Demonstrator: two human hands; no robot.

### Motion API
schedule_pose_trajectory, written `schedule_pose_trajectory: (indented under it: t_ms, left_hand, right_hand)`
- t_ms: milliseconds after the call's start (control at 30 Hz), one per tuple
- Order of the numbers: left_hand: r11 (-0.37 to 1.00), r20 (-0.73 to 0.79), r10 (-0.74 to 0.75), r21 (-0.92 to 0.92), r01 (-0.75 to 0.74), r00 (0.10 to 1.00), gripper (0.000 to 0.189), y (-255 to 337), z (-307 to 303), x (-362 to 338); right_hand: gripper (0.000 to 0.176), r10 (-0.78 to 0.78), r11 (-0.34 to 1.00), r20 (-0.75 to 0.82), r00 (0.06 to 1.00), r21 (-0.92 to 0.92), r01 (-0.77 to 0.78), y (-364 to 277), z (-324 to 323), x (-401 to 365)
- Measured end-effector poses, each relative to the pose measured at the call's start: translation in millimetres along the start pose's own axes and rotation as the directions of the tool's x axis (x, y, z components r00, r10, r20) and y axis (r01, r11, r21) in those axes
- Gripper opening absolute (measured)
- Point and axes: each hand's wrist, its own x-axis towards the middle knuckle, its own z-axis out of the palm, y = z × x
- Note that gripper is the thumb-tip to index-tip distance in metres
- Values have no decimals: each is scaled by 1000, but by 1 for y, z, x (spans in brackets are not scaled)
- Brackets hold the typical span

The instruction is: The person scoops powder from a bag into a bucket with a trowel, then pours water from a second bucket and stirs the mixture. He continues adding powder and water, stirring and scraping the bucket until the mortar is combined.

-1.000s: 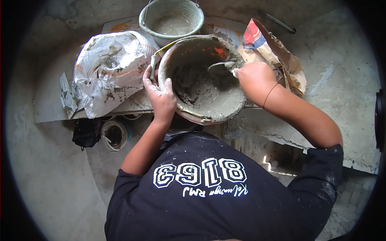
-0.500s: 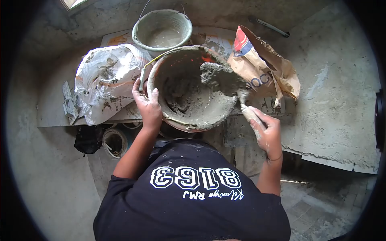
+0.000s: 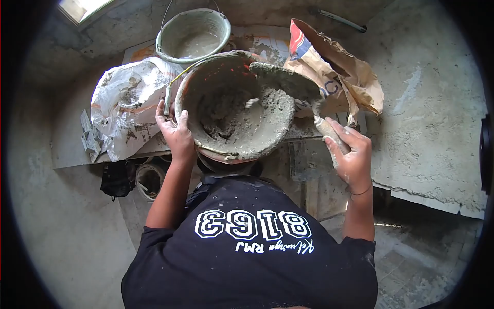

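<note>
A mortar-caked bucket (image 3: pixel 183 110) stands in front of me, tilted towards me, with wet grey mortar (image 3: pixel 221 118) inside. My left hand (image 3: pixel 177 135) grips its left rim, the thumb over the edge and the fingers by the white grip of the wire bail (image 3: pixel 168 98). In my right hand (image 3: pixel 352 154) is the handle of a trowel (image 3: pixel 293 81). The mortar-coated blade is held tilted over the bucket's right rim. A small lump of mortar shows in mid-air below the blade.
Behind stands a green-grey bucket (image 3: pixel 224 38) holding murky liquid. A white woven sack (image 3: pixel 121 110) lies to the left, and a torn brown paper bag (image 3: pixel 355 77) stands to the right. Below the ledge on the left are a black bag (image 3: pixel 118 179) and a smaller pail (image 3: pixel 150 180).
The trowel has turned, its load now mostly off the blade and in the bucket. My right hand has shifted slightly right. My left hand keeps hold of the rim.
</note>
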Motion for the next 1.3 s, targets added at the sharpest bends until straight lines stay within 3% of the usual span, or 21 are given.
schedule_pose_trajectory:
  t_ms: [67, 133, 200, 300, 400, 533, 633, 700, 833, 900, 1067, 1167, 1300]
  left_hand:
    - [1000, 2, 9, -15, -9, 1000, 61, 0, 0, 0]
    - [1000, -1, 0, -16, 0, 1000, 61, 1, 0, 0]
    - [998, -17, -4, -59, 3, 1000, 61, -1, 3, 0]
    - [1000, -1, 18, -13, -18, 1000, 61, 2, 0, -2]
    - [1000, 6, 11, 4, -11, 1000, 61, 1, -1, 0]
    - [1000, -16, 14, 10, -14, 1000, 63, -1, -1, 0]
    - [995, 18, 60, 78, -61, 998, 65, -1, -9, 3]
    - [953, 53, -153, 271, 133, 987, 67, 20, -6, 8]
    - [880, 33, -137, 464, 106, 990, 56, 16, -8, 32]
    - [957, 38, 63, 281, -71, 997, 50, -1, -8, 32]
    - [964, -75, 65, 262, -43, 995, 50, -4, -4, 32]
    - [960, -105, 72, 277, -41, 992, 50, -6, -5, 32]
    - [964, -115, 25, 266, 6, 993, 52, 0, -4, 28]
  right_hand:
    - [35, -37, 998, -23, 999, 42, 38, 11, 9, -2]
    - [36, -39, 985, 43, 998, -169, 46, 24, 25, -10]
    - [36, -61, 985, 30, 998, -157, 65, 24, 27, -13]
    - [33, 30, 999, 19, 999, -41, -30, 14, 20, -10]
    - [33, -16, 1000, -25, 1000, 9, 16, 46, 37, -13]
    - [39, 50, 978, 96, 994, -205, -30, 62, 44, -24]
    - [44, 86, 976, 155, 984, -214, -52, 94, 73, -31]
    - [41, 167, 965, 207, 964, -237, -116, 103, 89, -29]
    - [37, 181, 980, 197, 964, -115, -160, 100, 111, -15]
    - [34, 177, 982, 217, 960, -108, -156, 115, 123, -11]
    - [25, 148, 986, 242, 959, -116, -123, 134, 137, -6]
    - [23, 128, 991, 216, 968, 5, -132, 153, 138, -24]
    - [22, 140, 989, 249, 958, 0, -145, 161, 135, -46]
